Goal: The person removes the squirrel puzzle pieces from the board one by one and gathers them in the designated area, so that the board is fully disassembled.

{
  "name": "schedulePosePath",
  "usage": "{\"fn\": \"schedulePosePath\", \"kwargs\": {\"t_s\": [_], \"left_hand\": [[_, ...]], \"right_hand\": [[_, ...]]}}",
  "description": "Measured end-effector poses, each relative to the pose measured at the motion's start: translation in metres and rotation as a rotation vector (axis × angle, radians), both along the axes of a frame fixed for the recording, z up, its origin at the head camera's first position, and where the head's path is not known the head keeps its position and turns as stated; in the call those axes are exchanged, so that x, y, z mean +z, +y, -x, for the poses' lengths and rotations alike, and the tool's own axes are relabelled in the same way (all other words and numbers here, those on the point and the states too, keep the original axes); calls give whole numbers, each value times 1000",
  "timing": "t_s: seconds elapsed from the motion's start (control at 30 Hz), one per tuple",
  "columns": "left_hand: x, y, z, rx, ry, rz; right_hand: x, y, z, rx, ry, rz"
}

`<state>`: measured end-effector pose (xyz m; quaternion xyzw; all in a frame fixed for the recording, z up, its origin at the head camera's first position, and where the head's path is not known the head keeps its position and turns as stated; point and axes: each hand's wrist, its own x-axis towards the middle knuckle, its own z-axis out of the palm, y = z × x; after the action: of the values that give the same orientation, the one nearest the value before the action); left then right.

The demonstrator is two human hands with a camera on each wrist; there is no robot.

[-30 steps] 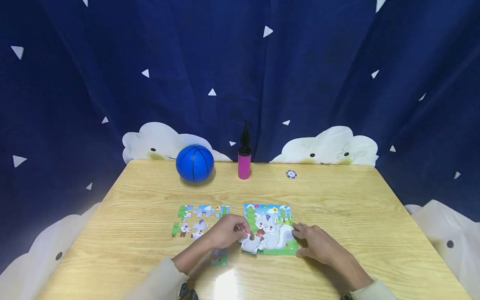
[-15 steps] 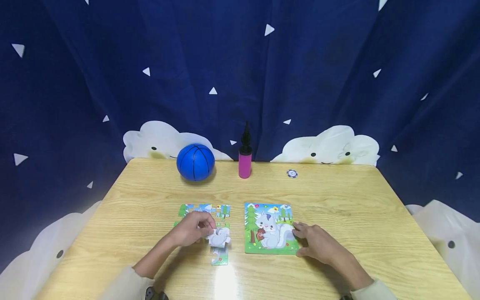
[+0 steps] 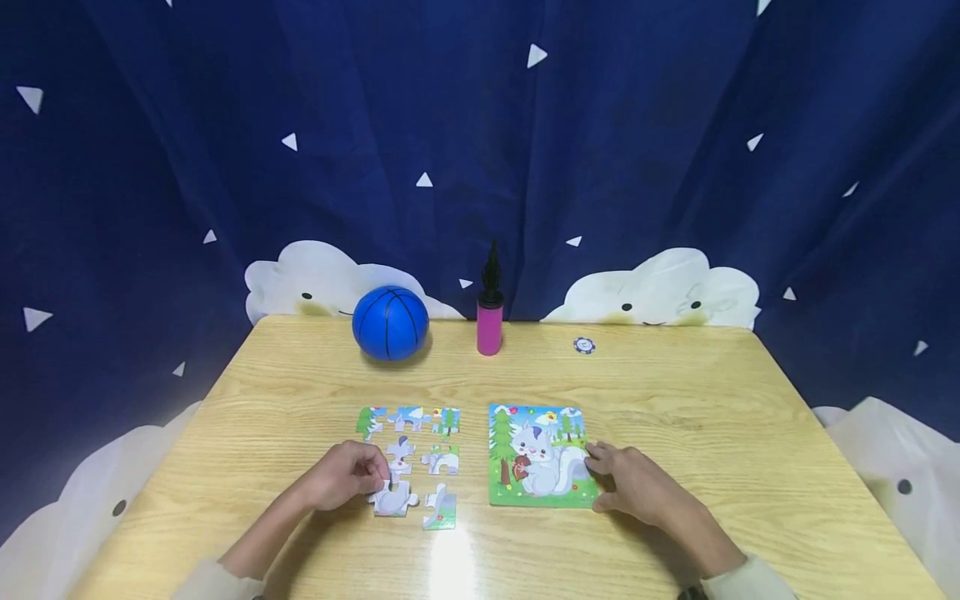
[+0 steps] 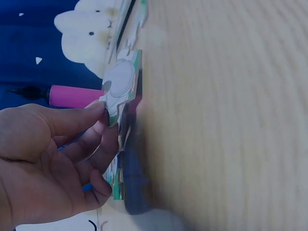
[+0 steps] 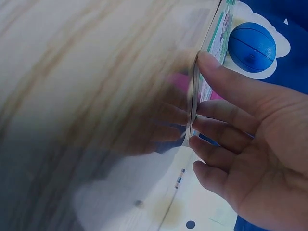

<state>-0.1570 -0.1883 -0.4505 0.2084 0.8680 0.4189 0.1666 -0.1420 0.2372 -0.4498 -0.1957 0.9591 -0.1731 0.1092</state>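
My left hand pinches a grey-and-white jigsaw puzzle piece between thumb and fingers. In the left wrist view this piece is tilted and raised over the table, with green along its edge. Other loose pieces lie around it, among them a corner piece to its right and a piece with part of a face just behind. The squirrel picture board lies flat in the middle. My right hand rests at the board's right edge, fingertips touching it, fingers loosely extended.
A blue ball and a pink hand pump with a black nozzle stand at the back of the wooden table. A small round chip lies to their right. Behind the table hangs a dark blue curtain.
My left hand has carried the puzzle piece leftward from the board's lower left corner to the loose pieces, and lowered it near the front row. My right hand has stayed at the board's edge.
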Motion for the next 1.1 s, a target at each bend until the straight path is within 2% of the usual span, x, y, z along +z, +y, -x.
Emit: {"fn": "schedulePosePath", "kwargs": {"t_s": [0.1, 0.3, 0.47, 0.67, 0.8, 0.9, 1.1], "left_hand": [[-3, 0, -2, 12, -22, 26], [-6, 1, -5, 34, -2, 89], [-5, 3, -7, 18, 10, 103], [-3, 5, -8, 29, 15, 146], [2, 7, -6, 33, 14, 198], [7, 11, -2, 38, 21, 203], [12, 39, 12, 26, 29, 158]], "right_hand": [[0, 0, 0, 0, 4, 1], [0, 1, 0, 9, 17, 11], [1, 1, -1, 9, 17, 16], [0, 1, -2, 5, 1, 22], [-2, 1, -2, 7, -4, 29], [-2, 0, -2, 10, -4, 23], [0, 0, 0, 6, 0, 12]]}}
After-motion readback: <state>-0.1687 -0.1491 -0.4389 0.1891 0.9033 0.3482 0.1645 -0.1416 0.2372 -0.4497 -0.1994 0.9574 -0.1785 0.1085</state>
